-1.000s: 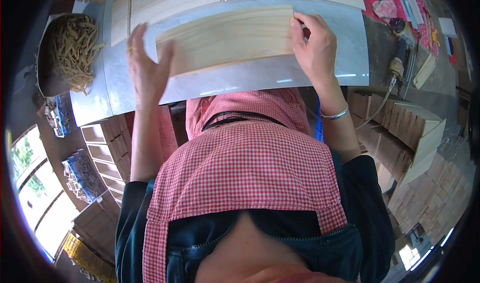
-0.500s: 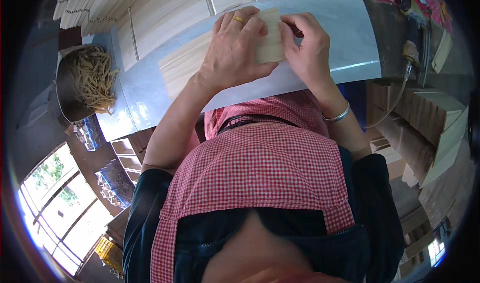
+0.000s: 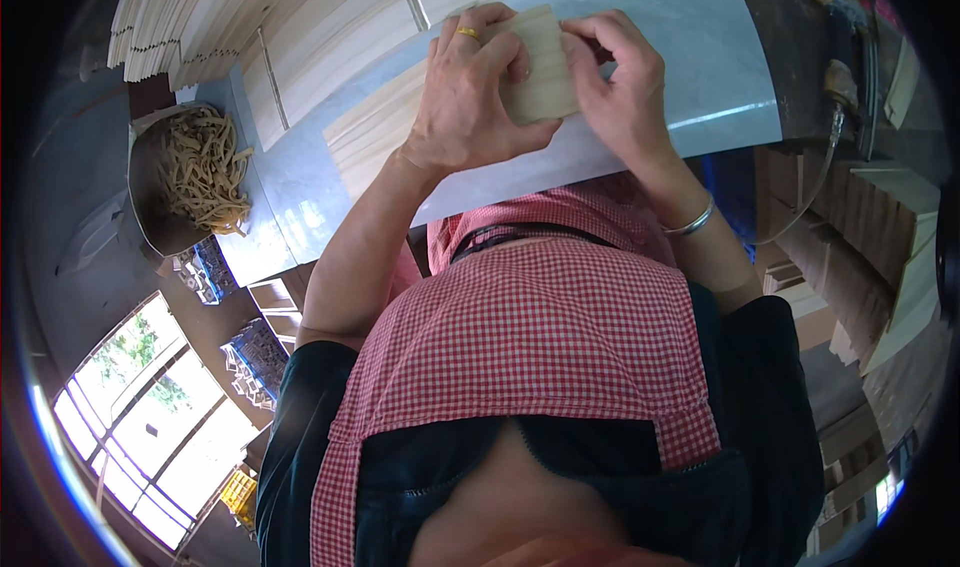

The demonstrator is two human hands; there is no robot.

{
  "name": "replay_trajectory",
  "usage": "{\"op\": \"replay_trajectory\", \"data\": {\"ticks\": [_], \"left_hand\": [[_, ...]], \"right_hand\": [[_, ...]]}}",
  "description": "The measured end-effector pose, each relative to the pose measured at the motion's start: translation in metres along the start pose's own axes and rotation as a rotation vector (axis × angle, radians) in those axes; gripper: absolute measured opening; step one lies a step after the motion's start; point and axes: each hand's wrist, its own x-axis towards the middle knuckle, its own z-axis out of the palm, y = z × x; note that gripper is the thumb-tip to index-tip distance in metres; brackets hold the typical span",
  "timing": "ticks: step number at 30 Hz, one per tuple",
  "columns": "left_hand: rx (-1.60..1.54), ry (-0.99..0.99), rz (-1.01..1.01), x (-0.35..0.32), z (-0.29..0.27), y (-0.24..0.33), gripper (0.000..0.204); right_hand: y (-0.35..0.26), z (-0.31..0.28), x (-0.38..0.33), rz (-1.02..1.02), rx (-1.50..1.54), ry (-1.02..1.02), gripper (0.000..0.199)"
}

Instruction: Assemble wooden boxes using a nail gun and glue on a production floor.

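Pale wood is the whole story: a thin veneer sheet [image 3: 450,117] lies flat on the light blue-grey worktop [image 3: 700,57], sitting around 12 o'clock in the view. Left hand [image 3: 470,107] (gold ring on one finger) is pressed palm-down over the sheet's middle, fingers closed onto the wood. Right hand [image 3: 620,92] comes in from about 1 o'clock and pinches the sheet's right end, thumb and fingers clamped on it. Both hands are nearly touching each other. More pale boards [image 3: 300,27] are stacked at the far side of the worktop, toward 11 o'clock. At 9 o'clock a metal tub [image 3: 150,217] holds curly wood shavings [image 3: 205,167]. Over at 3 o'clock, wooden blocks [image 3: 880,227] pile up.
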Motion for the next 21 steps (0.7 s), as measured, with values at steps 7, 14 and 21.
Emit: {"op": "replay_trajectory", "data": {"ticks": [7, 14, 21], "left_hand": [[0.043, 0.005, -0.004, 0.000, -0.003, 0.001, 0.045], [0.039, 0.013, 0.011, 0.000, -0.002, 0.003, 0.044], [0.007, 0.035, 0.016, 0.002, 0.000, 0.003, 0.042]], "right_hand": [[-0.009, -0.039, -0.025, -0.029, -0.032, -0.104, 0.013], [-0.020, -0.045, -0.035, -0.200, -0.335, -0.177, 0.010], [-0.015, -0.050, -0.030, -0.239, -0.437, -0.284, 0.009]]}}
